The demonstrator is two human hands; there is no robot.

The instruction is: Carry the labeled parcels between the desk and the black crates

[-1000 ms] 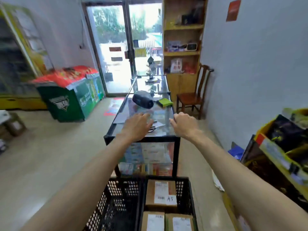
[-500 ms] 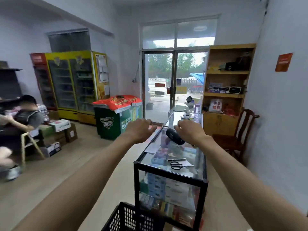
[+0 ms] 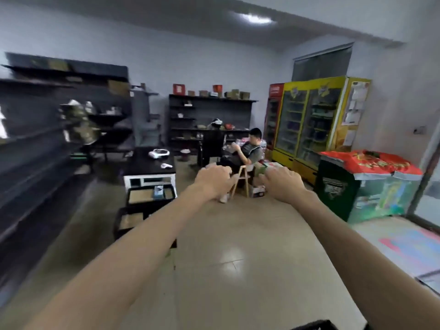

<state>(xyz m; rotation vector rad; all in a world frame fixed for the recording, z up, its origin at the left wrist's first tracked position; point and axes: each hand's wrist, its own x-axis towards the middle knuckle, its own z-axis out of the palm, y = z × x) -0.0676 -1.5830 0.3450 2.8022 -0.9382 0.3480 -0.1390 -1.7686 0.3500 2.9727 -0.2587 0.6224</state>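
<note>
Both my arms reach straight out at chest height and hold nothing. My left hand (image 3: 213, 181) and my right hand (image 3: 282, 184) show their backs, fingers loosely curled downward. To the left, beyond them, stands a black-topped white desk (image 3: 150, 164) with small white items on it. In front of the desk, two black crates (image 3: 150, 196) (image 3: 128, 221) sit on the floor with brown parcels inside. The rim of another black crate (image 3: 312, 327) shows at the bottom edge.
Dark shelving (image 3: 35, 151) runs along the left wall and another rack (image 3: 209, 115) stands at the back. A person (image 3: 245, 153) sits on a chair mid-room. Yellow drink fridges (image 3: 309, 125) and a green chest freezer (image 3: 357, 186) line the right. Tiled floor lies ahead.
The view has swung left, from the glass counter and door to the back of the room. My hands stay stretched out and hold nothing. The parcel crate has dropped almost out of view.
</note>
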